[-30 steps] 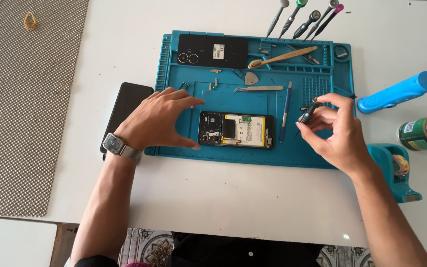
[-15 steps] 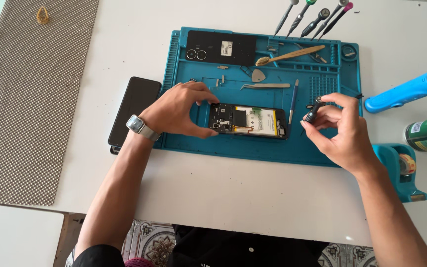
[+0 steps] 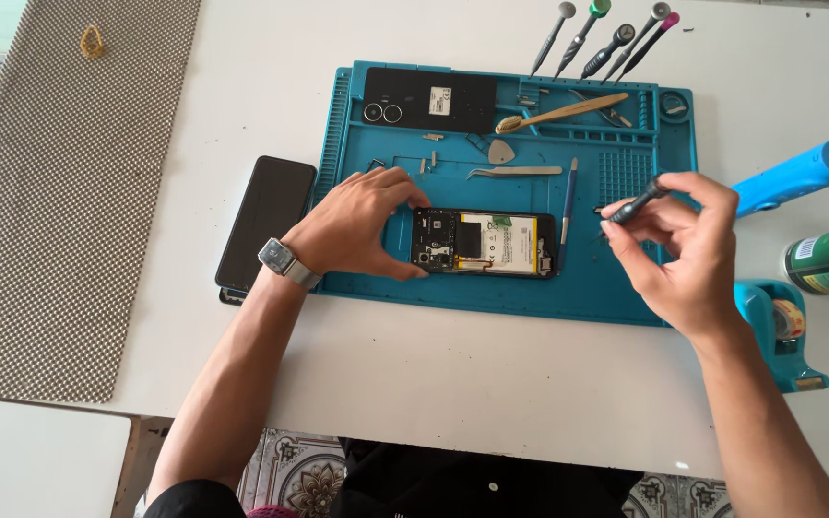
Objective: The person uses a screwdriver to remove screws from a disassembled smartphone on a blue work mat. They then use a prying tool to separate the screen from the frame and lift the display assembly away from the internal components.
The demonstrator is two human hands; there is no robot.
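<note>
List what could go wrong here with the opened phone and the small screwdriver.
1. The left hand steadies only one end of the opened phone, so it might pivot on the blue mat under pressure.
2. The right hand pinches the small screwdriver at fingertips; a slip could jab the exposed battery.
3. Loose screws on the mat could get knocked away.

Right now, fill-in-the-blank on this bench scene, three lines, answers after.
1. The left hand steadies the opened ____ on the blue mat.
2. The right hand holds a small ____.
3. The toothbrush lies on the mat beside the black ____ cover.
Answers: phone; screwdriver; back
</note>
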